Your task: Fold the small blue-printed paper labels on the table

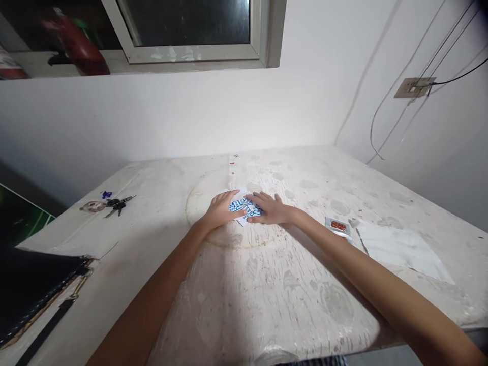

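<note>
A small heap of flat blue-and-white patterned pieces (244, 205), like cards or cut paper, lies at the middle of the table. My left hand (222, 209) rests against the heap's left side, fingers stretched and thumb across its near edge. From the right, my right hand (269, 207) lies over the heap's edge with its fingers extended. Both hands are open and touch the pieces without gripping any. Part of the heap is hidden beneath my fingers, and a few white corners stick out at its far and near sides.
The table (244, 284) has a stained pale cover. Keys (117, 204) lie at left, beyond a black bag (38, 284) with a strap. At right are a blister pack (338, 226) and a white cloth (404, 250). A red bottle (82, 46) stands on the windowsill.
</note>
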Motion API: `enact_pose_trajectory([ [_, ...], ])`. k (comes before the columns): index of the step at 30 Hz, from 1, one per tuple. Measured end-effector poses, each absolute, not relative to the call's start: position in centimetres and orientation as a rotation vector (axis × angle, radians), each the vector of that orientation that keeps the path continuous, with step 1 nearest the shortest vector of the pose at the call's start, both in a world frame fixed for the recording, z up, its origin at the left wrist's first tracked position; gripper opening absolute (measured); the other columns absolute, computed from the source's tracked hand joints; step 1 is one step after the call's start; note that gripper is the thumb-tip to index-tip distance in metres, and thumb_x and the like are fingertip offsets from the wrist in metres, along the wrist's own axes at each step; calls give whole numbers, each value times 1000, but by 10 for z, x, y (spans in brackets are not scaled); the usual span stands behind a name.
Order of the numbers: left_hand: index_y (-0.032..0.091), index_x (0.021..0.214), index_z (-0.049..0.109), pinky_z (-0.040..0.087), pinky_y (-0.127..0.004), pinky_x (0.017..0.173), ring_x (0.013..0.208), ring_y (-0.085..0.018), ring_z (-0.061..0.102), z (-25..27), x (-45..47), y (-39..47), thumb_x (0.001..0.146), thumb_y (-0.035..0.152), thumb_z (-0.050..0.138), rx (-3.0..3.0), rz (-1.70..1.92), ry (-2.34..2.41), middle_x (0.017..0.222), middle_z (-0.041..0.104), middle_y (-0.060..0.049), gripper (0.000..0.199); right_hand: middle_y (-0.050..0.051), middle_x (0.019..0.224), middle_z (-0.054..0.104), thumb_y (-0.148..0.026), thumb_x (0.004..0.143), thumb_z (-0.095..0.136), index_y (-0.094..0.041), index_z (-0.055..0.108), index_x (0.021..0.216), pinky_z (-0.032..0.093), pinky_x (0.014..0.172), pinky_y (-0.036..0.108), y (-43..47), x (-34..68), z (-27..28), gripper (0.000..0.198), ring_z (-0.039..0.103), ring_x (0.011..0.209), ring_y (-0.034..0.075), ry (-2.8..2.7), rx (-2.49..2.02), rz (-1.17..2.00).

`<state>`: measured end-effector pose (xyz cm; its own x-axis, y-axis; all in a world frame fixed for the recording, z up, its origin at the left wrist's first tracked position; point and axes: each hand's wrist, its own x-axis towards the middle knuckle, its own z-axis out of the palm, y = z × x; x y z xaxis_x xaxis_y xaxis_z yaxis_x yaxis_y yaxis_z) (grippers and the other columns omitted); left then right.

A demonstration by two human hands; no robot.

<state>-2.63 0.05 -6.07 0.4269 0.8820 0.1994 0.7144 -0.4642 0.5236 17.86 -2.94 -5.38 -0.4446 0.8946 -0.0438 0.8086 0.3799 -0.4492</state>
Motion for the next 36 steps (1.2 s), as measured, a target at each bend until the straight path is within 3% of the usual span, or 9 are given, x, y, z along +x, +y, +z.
enact_pose_trajectory([
  [4, 25, 120, 45, 37, -34, 96, 111, -21, 48, -66, -21, -1, 76, 39, 55, 2400, 701, 1188, 120, 53, -3, 47, 7, 139, 37, -46, 84, 44, -28, 26, 137, 16, 102, 55, -31, 168, -65, 59, 32, 127, 25, -2408, -1217, 514],
  [7, 23, 120, 44, 38, -32, 95, 110, -19, 48, -73, -19, 2, 80, 34, 50, 2454, 786, 1158, 118, 53, -4, 42, 7, 132, 46, -35, 89, 36, -23, 35, 132, 27, 100, 45, -27, 165, -72, 44, 41, 120, 20, -2357, -1160, 357],
  [13, 19, 112, 51, 39, -35, 93, 103, -20, 50, -74, -18, -1, 84, 40, 46, 2648, 814, 1255, 107, 53, -8, 36, 10, 131, 45, -30, 92, 23, -19, 44, 124, 27, 98, 44, -21, 159, -81, 39, 39, 120, 22, -2234, -1422, 90],
  [17, 21, 107, 56, 34, -36, 98, 114, -21, 44, -73, -16, -8, 84, 40, 45, 2704, 745, 1329, 119, 52, -7, 31, 13, 127, 47, -32, 92, 20, -17, 45, 123, 27, 96, 51, -18, 150, -83, 43, 42, 117, 26, -2083, -1698, -2],
  [19, 23, 112, 54, 28, -37, 104, 121, -20, 39, -73, -17, -12, 85, 42, 43, 2714, 663, 1321, 127, 49, -5, 34, 11, 131, 45, -35, 92, 18, -20, 43, 127, 24, 96, 57, -18, 145, -84, 45, 36, 122, 29, -2070, -1796, 2],
  [21, 27, 119, 50, 15, -47, 109, 129, -25, 29, -72, -17, -17, 83, 49, 42, 2716, 553, 1361, 135, 43, -3, 43, 5, 139, 37, -39, 92, 16, -26, 38, 131, 19, 96, 63, -19, 143, -83, 47, 27, 128, 32, -2109, -1868, 45],
  [25, 33, 128, 40, 1, -63, 103, 134, -34, 14, -70, -18, -25, 79, 62, 36, 2654, 364, 1487, 144, 30, -2, 56, -3, 146, 24, -41, 91, 17, -33, 29, 137, 13, 98, 64, -24, 142, -83, 49, 17, 133, 32, -2256, -1871, 93],
  [30, 36, 130, 36, 8, -62, 104, 134, -35, 13, -71, -19, -27, 81, 63, 31, 2614, 273, 1553, 146, 24, 0, 56, -3, 144, 27, -39, 91, 17, -28, 32, 137, 15, 100, 60, -29, 143, -86, 49, 20, 133, 29, -2265, -1819, 47],
  [36, 33, 130, 38, 19, -49, 107, 133, -25, 22, -73, -17, -23, 87, 50, 30, 2682, 333, 1536, 143, 31, 1, 47, 1, 142, 34, -38, 92, 17, -25, 38, 134, 17, 101, 57, -26, 143, -91, 49, 24, 131, 29, -2214, -1746, 50],
])
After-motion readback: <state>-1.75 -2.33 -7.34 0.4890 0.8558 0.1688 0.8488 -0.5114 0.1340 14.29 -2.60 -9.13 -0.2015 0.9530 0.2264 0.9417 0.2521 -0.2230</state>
